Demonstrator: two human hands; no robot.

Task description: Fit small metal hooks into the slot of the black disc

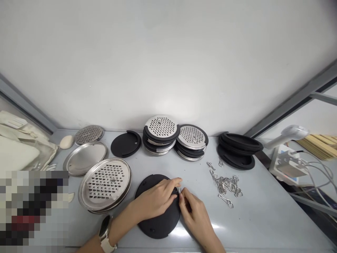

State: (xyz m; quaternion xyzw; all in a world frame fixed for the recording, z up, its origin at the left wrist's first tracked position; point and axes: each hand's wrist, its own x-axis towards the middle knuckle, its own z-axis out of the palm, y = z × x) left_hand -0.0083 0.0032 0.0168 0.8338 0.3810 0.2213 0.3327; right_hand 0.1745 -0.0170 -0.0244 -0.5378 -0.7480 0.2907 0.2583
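A round black disc (160, 225) with a raised rim lies flat on the grey table in front of me. My left hand (156, 196) rests across its top, fingers stretched toward the disc's right edge, thumb and forefinger apart. Against that edge, my right hand (195, 214) is closed in a pinch on a small metal wire clip (179, 190); only a short bright length of it shows, the rest hidden by fingers. To the right lies a loose heap of similar wire clips (223, 184). Left of my left hand stands a stack of metal grater discs (105, 182).
Plain metal discs (85, 158) and a smaller grater disc (88, 134) sit at left. Along the wall are a black disc (125, 144), two stacks of rimmed graters (162, 127) (191, 136), and black rings (239, 144). A handheld scanner (293, 131) and cables stand right.
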